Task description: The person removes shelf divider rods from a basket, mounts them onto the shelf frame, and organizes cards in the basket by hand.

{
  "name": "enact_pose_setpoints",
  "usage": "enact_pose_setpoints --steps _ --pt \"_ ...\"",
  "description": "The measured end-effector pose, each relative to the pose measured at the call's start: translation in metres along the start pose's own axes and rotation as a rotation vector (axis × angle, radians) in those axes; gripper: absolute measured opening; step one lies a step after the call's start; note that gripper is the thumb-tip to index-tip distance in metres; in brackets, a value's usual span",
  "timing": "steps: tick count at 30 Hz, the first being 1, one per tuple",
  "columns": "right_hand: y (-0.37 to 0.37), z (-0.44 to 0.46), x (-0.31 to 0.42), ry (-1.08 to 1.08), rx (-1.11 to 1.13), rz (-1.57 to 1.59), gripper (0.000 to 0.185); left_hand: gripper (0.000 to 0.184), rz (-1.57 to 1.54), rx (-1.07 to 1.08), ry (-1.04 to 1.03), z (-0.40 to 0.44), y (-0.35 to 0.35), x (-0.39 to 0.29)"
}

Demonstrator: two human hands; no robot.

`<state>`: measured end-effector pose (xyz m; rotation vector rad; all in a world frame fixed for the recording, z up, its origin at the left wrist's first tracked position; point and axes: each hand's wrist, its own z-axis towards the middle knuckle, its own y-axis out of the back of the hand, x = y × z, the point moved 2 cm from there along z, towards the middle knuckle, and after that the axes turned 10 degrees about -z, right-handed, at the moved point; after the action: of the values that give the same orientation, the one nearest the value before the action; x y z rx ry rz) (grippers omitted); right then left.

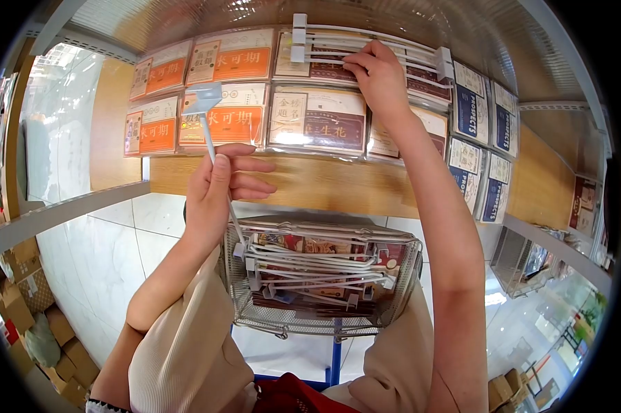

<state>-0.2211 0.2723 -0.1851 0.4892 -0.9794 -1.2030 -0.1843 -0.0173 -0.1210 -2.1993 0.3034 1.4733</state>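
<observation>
My left hand [217, 180] pinches a long white display hook [210, 138] between thumb and index finger, with the other fingers stretched out. A clear plastic tag plate shows at the hook's upper end; its lower end reaches down to the wire basket [420, 275]. My right hand [381, 72] is at the back of the shelf, its fingers closed on one of several white hooks [420, 56] that lie across the flat packs. Below the hand is a purple-and-cream pack [317, 122]. The exact grip of the right fingertips is partly hidden.
On the wooden shelf [290, 180] lie orange packs [238, 124] at left and blue packs [466, 103] at right. More white hooks [303, 260] and flat packs fill the basket by my lap. Metal shelf rails [69, 220] flank both sides; cardboard boxes [38, 289] stand lower left.
</observation>
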Motion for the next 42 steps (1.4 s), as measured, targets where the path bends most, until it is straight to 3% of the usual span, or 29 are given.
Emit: enact_pose_setpoints --steps 12,15,18,21,25,28,30,32,35,37,42 --pt "0.000 -0.002 0.002 -0.017 -0.047 -0.011 0.006 0.045 0.009 0.003 0.006 0.001 -0.001 -0.002" --pt "0.003 -0.001 0.004 0.010 -0.021 -0.024 0.013 0.045 0.012 0.011 0.005 0.001 -0.002 -0.002" --pt "0.014 -0.001 0.021 -0.034 -0.175 -0.053 0.025 0.045 -0.027 0.012 0.047 0.002 -0.003 0.000" --pt "0.027 -0.004 0.052 0.016 -0.130 0.102 0.035 0.045 -0.067 0.018 0.138 0.002 -0.007 -0.004" --pt "0.053 -0.024 0.115 0.368 0.069 0.143 0.023 0.042 -0.042 0.135 0.256 0.002 -0.004 0.000" --pt "0.050 -0.036 0.146 0.693 -0.146 -0.063 0.016 0.041 0.010 0.297 0.426 -0.004 0.000 0.005" --pt "0.051 -0.037 0.143 0.729 0.059 -0.053 0.014 0.037 -0.015 0.368 0.542 -0.009 -0.006 0.003" --pt "0.057 -0.036 0.131 0.748 0.355 0.016 0.019 0.028 0.114 0.407 0.530 -0.006 -0.014 -0.007" --pt "0.060 -0.035 0.098 0.534 0.491 -0.007 0.014 0.019 0.354 0.299 0.385 -0.001 -0.008 -0.006" --pt "0.074 -0.033 0.074 0.497 0.441 -0.107 0.013 0.017 0.596 0.234 0.238 0.004 0.001 -0.009" --pt "0.087 -0.038 0.086 0.579 0.245 -0.118 0.015 0.017 0.655 0.174 -0.030 0.008 -0.005 -0.006"
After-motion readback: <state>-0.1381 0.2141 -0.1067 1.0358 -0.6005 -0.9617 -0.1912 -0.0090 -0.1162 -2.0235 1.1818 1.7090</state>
